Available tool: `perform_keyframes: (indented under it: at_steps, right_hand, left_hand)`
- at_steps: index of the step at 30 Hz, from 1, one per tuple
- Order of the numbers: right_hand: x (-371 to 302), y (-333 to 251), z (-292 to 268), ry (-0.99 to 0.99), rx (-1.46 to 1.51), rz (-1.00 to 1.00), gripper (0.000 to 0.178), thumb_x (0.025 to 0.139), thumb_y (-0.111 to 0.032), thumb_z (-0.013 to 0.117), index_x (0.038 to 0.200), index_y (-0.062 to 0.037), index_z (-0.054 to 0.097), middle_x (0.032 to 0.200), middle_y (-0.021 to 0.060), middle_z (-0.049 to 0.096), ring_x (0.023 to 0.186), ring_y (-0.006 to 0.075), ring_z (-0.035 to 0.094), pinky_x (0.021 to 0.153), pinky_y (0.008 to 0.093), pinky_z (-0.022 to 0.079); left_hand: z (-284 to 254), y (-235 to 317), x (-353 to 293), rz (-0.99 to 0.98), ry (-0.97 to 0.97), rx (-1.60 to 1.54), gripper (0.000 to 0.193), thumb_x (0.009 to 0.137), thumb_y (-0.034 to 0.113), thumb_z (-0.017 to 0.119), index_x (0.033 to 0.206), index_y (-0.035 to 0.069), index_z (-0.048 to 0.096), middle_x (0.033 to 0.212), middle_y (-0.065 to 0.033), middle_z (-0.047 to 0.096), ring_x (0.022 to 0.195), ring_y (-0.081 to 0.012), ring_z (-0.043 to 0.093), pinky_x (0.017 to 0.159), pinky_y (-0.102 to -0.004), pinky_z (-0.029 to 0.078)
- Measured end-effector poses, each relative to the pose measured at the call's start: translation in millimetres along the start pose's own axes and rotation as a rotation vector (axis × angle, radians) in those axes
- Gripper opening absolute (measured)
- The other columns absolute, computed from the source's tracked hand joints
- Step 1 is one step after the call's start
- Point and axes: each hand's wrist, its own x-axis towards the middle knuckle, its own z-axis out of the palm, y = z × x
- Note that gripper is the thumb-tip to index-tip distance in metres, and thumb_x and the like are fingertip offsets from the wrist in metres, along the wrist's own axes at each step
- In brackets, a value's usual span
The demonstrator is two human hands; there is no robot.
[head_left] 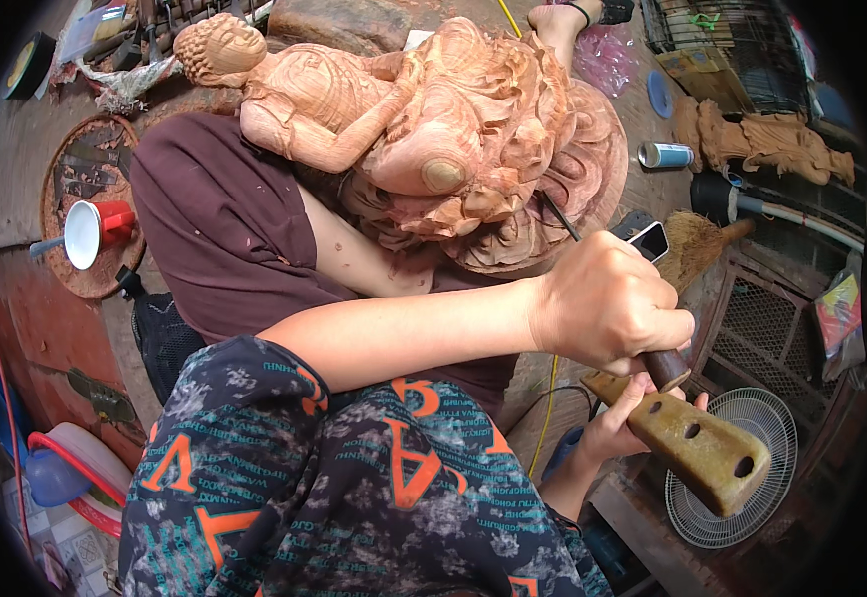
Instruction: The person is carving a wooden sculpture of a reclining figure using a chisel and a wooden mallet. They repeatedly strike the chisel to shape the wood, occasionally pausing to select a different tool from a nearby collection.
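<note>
My left hand (pixel 608 303) is closed tight around the dark handle of a chisel (pixel 664 366), knuckles up, at about four o'clock in the view; the thin blade (pixel 559 216) runs up and away toward one o'clock and its tip goes in under the carved folds of the wooden statue (pixel 424 129). Just below it, at about five o'clock, my right hand (pixel 621 423) grips a wooden mallet (pixel 697 448), a pale, blocky piece with three round holes along its face, its heavy end pointing out toward four o'clock and its near end just beside the chisel's butt. The statue lies on its side across my lap at twelve o'clock, reddish bare wood, the curled head (pixel 219 48) off at eleven o'clock and the round carved base (pixel 593 169) at one o'clock. My patterned trousers (pixel 354 478) fill six o'clock. Out at nine o'clock a red funnel with a white mouth (pixel 95 231) sits on a rusty round disc (pixel 75 189). At two o'clock a small can (pixel 664 154) lies near another, smaller carving (pixel 772 139), with a brush (pixel 697 244) just beyond my left knuckles. A white fan grille (pixel 742 507) lies on the floor at four o'clock under the mallet.
</note>
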Motion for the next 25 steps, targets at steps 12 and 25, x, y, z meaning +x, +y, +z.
perform_keyframes:
  at_steps: [12,25]
  right_hand:
    - [-4.9,25.7,-0.4,0.023,-0.039,-0.127,0.065,0.080,-0.016,0.061,0.132,0.0048,0.027,0.118,0.0159,0.041,0.106,0.0262,0.045,0.094,0.0392,0.038]
    - [-10.1,33.3,-1.1,-0.206,-0.390,-0.197,0.067,0.084,-0.027,0.065,0.132,-0.0005,0.026,0.119,0.0139,0.039,0.111,0.0269,0.040,0.097,0.0370,0.035]
  left_hand:
    - [-4.8,-0.1,-2.4,-0.021,-0.050,-0.029,0.021,0.065,0.028,0.065,0.064,0.014,0.050,0.055,0.0014,0.040,0.046,-0.0163,0.049,0.039,-0.0308,0.036]
    - [-17.2,-10.9,-11.4,0.054,-0.096,-0.001,0.019,0.062,0.024,0.067,0.064,0.013,0.052,0.055,0.0026,0.039,0.045,-0.0157,0.048,0.039,-0.0310,0.035]
